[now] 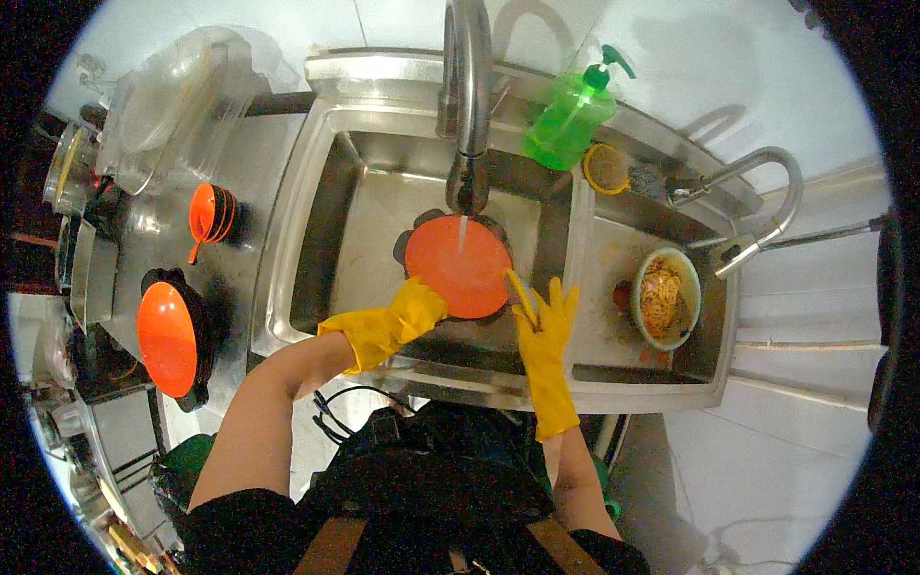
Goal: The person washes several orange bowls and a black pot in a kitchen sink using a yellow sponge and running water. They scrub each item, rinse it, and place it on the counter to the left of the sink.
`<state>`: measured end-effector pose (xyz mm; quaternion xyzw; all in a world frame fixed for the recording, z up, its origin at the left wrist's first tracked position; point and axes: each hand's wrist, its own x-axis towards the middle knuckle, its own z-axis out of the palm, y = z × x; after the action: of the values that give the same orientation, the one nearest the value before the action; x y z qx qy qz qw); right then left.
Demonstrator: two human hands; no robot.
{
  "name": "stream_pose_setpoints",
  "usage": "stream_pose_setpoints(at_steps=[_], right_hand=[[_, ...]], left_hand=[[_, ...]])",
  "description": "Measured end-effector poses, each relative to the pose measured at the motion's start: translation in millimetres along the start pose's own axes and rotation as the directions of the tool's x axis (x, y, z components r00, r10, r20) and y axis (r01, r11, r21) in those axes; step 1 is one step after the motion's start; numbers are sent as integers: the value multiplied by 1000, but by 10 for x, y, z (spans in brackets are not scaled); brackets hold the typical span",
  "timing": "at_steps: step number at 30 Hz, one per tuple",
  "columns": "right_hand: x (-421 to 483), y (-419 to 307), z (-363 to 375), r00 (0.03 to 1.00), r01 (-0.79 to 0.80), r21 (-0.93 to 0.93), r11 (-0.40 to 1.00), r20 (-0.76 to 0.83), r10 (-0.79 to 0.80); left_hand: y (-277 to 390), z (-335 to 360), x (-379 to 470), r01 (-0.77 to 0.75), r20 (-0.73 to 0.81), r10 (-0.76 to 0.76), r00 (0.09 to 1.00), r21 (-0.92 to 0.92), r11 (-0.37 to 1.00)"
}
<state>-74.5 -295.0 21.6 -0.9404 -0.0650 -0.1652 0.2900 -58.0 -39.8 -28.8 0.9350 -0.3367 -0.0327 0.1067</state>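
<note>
Water runs from the metal faucet (468,108) onto an orange plate (460,277), which I hold over the large basin of a stainless-steel sink (359,208). Dark scalloped edges show from beneath the plate. My left hand (417,313), in a yellow rubber glove, grips the plate's lower left rim. Also gloved in yellow, my right hand (543,316) has its fingers spread beside the right rim, with one fingertip at or close to the edge. It holds nothing that I can see.
A green soap pump bottle (571,118) and a round yellow-rimmed scrubber (606,169) sit behind the sink. The right basin contains a bowl of noodle scraps (665,298) beside a second faucet (780,180). On the left counter are orange spoons (210,214), an orange plate on dark ones (167,338) and clear containers (165,108).
</note>
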Motion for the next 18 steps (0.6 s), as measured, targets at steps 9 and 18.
stream_pose_setpoints(at_steps=[9, 18], right_hand=[[94, 68, -359, 977, -141, 205, 969, -127, 169], [185, -442, -436, 992, 83, 272, 959, -113, -53]], left_hand=[[-137, -809, 497, 252, -34, -256, 966, -82, 964], [80, -1297, 360, 653, 161, -707, 688, -562, 508]])
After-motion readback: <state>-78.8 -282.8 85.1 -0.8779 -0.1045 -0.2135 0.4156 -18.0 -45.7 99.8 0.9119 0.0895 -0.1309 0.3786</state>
